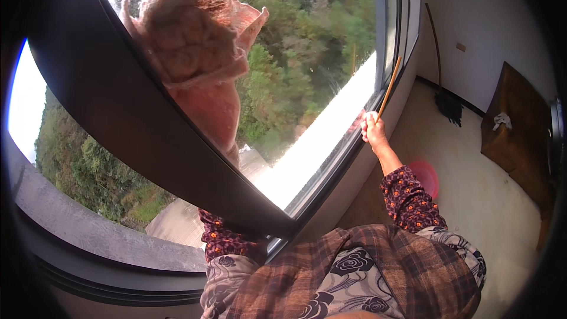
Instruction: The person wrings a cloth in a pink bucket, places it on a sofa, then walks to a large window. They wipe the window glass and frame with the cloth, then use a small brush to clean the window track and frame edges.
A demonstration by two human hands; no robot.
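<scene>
My left arm, in a dark floral sleeve (215, 232), reaches outside past the black window frame (177, 141). Through the window glass (310, 97) a pink cloth (190, 44) is seen against the outer side of the pane. Finger-like bulges show in the cloth; my left hand itself is covered by it. My right hand (374, 130) is on the indoor side, at the lower rail of the window. It grips a thin wooden stick (390, 88) that points up along the frame.
Below my right arm a pink plastic basin (425, 179) sits on the floor. A dark broom (447, 106) leans against the white wall (478, 17). At the right stands a brown piece of furniture (514, 141) with a crumpled white cloth (502, 120) on it. Trees and a concrete ledge (110, 235) lie outside.
</scene>
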